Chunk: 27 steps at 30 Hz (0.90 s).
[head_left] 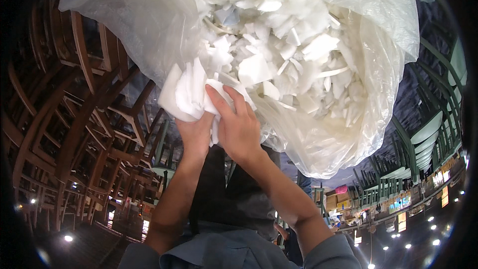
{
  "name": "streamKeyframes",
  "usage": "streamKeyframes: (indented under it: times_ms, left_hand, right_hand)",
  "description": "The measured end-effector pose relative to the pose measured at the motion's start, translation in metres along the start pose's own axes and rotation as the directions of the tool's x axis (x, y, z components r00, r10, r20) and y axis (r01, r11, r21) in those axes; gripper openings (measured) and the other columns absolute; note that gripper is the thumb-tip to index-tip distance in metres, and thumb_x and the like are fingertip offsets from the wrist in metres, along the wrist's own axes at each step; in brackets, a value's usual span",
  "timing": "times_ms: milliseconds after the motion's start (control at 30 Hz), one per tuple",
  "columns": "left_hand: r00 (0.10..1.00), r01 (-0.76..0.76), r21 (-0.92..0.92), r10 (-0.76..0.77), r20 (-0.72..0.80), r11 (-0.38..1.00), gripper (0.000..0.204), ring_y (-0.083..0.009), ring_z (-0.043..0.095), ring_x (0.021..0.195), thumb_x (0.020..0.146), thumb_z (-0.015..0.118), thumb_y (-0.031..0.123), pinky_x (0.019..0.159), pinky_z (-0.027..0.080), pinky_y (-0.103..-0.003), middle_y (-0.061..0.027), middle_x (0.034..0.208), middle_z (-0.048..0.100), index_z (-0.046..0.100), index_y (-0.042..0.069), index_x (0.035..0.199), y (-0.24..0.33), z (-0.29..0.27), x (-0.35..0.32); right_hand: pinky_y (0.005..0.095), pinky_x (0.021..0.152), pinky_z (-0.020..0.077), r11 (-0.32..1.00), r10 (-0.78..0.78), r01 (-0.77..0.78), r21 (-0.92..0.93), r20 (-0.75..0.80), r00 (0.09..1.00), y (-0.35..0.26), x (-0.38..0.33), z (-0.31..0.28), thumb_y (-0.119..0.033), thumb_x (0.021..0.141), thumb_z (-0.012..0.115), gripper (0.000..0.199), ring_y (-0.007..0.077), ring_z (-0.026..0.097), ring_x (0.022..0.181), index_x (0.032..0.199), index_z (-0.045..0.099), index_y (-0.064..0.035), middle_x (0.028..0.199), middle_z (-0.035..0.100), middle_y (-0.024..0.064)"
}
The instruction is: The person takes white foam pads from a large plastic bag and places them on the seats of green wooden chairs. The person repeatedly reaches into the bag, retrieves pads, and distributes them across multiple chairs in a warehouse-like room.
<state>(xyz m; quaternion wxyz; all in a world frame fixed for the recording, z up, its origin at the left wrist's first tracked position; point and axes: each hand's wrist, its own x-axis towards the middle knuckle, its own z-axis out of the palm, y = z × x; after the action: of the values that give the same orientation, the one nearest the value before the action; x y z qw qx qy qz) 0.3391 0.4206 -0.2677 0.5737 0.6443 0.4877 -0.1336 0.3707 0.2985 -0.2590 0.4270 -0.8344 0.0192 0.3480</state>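
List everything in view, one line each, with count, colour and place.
Plastic bag: one, clear, fills the upper middle and right, open toward the camera.
Foam pieces: many, white, loose inside the bag.
Foam bundle: a few white pieces, at the bag's lower left edge, gripped by both hands.
Wooden chairs: many, brown, stacked along the left.
Green chairs: many, green frames with pale seats, stacked along the right.
Boxes: several, brown, far lower right.
Lights: several, white, along the lower rim.
Left hand: one, under the bundle, holding it.
Right hand: one, fingers over the bundle.
Sleeves: two, grey-blue, bottom edge.
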Motion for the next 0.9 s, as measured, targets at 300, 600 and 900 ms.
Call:
streamKeyframes:
  times_ms: [300,600,900]
  left_hand:
    - [0.963,0.267,-0.412,-0.227,0.144,0.871,0.066,-0.0257,0.053,0.139,0.102,0.061,0.013,0.111,0.048,-0.039,-0.0122,0.154,0.049,0.034,0.005,0.161,-0.008,-0.023,-0.008]
    - [0.974,0.227,-0.414,-0.211,0.085,0.881,0.065,-0.026,0.061,0.13,0.102,0.065,0.022,0.109,0.051,-0.04,-0.0134,0.144,0.058,0.039,0.002,0.158,-0.007,-0.031,-0.007]
    - [0.898,0.384,-0.616,-0.433,0.076,0.688,0.062,-0.0277,0.065,0.123,0.099,0.067,0.036,0.106,0.052,-0.042,-0.012,0.135,0.064,0.05,0.002,0.149,-0.002,-0.068,0.014]
  right_hand:
    - [0.0456,0.094,0.0592,0.993,-0.056,0.068,-0.095,0.129,0.99,-0.009,0.013,-0.002,0.001,0.085,0.064,0.074,0.037,0.062,0.112,0.147,0.061,-0.0393,0.148,0.054,0.0122]
    - [0.0445,0.104,0.0535,0.982,-0.168,0.157,0.109,0.094,0.981,-0.01,0.009,-0.002,0.013,0.078,0.059,0.085,0.0376,0.063,0.121,0.155,0.053,-0.0218,0.143,0.059,0.0164]
    - [0.0449,0.093,0.0513,0.985,-0.075,0.087,-0.148,0.085,0.994,0.042,-0.005,-0.023,0.016,0.072,0.055,0.072,0.0399,0.061,0.111,0.138,0.059,-0.0112,0.12,0.067,0.0145]
